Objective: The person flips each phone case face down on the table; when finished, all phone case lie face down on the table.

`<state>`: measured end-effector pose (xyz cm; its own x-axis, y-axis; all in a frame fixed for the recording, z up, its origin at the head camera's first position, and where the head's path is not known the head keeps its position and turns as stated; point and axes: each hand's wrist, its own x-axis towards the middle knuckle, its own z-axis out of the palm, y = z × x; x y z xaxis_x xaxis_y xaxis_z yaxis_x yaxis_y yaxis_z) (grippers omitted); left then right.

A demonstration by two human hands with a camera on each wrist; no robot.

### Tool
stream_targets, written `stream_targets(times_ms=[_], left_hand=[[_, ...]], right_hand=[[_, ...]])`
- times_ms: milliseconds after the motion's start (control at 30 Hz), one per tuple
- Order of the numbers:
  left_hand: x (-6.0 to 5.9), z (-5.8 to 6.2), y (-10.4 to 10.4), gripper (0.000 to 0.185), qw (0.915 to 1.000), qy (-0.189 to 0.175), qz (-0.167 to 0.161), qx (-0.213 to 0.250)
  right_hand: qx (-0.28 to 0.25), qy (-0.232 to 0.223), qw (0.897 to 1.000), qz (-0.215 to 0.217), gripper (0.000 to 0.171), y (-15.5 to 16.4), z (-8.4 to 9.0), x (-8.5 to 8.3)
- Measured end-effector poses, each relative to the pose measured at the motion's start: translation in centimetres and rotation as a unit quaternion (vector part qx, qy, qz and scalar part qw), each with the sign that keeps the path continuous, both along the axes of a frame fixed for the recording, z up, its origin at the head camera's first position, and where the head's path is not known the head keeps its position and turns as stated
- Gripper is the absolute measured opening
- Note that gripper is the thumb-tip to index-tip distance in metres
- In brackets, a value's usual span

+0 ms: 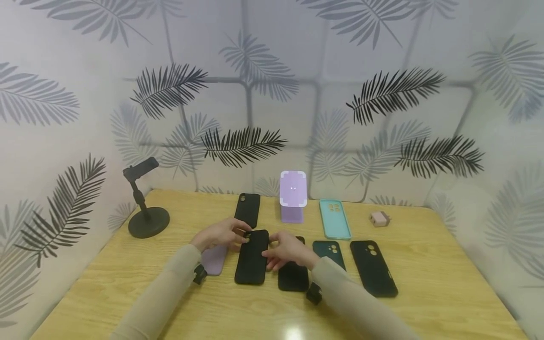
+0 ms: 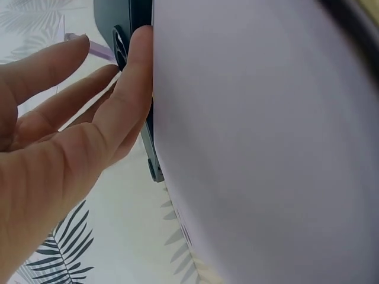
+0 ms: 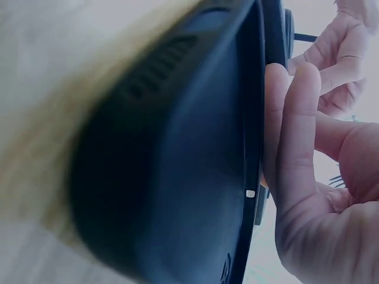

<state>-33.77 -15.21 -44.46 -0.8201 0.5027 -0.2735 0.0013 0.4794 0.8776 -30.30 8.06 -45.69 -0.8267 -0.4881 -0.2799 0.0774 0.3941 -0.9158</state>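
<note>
Two hands meet on a black phone case at the middle of a wooden table.

Left to right: a black phone stand (image 1: 146, 208) stands at 9 o'clock on the table (image 1: 425, 264); a lilac case (image 1: 214, 259) lies under the left hand (image 1: 218, 234), whose fingers curl round the top left edge of the black phone case (image 1: 252, 257). The right hand (image 1: 289, 250) grips that case's right edge. At 12 o'clock stands a purple holder (image 1: 293, 194); at 3 o'clock lies another black case (image 1: 373, 268).

black phone stand (image 1: 146, 208), purple holder (image 1: 293, 196), teal case (image 1: 335, 218), pink charger (image 1: 379, 218)
</note>
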Motion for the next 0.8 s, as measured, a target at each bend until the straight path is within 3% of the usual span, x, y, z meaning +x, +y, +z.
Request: stream_targets(times_ms=[233,333,533,700,800], left_hand=[[-0.2,-0.1,-0.4,0.038,0.9998,0.006,0.017,0.002],[-0.2,0.1,-0.5,0.037,0.9997,0.021,0.015,-0.003],[0.0,0.6,-0.2,0.034,0.9975,0.055,0.043,-0.007],[0.0,0.5,0.9,0.032,0.9944,0.082,0.067,0.005],[0.1,0.5,1.9,0.032,0.9939,0.081,0.075,0.013]], right_hand=[[0.025,0.013,1.0,-0.007,0.062,-0.2,0.1,0.1],[0.034,0.016,0.999,-0.005,0.057,-0.1,0.1,0.0],[0.029,0.032,0.999,0.003,0.044,1.2,0.1,0.0],[0.021,0.057,0.998,-0.004,0.036,3.3,0.0,0.2],[0.022,0.069,0.997,-0.014,0.033,4.7,0.2,0.4]])
